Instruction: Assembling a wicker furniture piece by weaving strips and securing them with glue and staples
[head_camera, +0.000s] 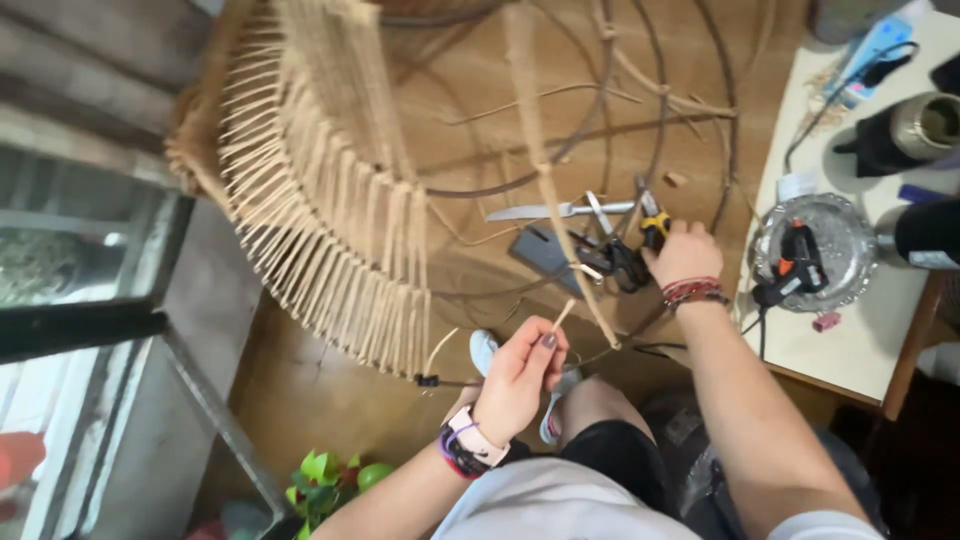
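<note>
Head view: thin rattan strip (561, 316), woven cane frame (320, 220).

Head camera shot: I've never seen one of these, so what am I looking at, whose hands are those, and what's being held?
The single picture comes from a camera worn on a person's head, looking down at their own bare hands. The left hand pinches a thin cane strip beside a long wrapped rod. The right hand reaches into the tools on the floor, at yellow-handled pliers; whether it grips them is unclear. A knife lies nearby. A half-woven cane frame stands left. On the side table, a glue gun rests in a silvery dish.
</note>
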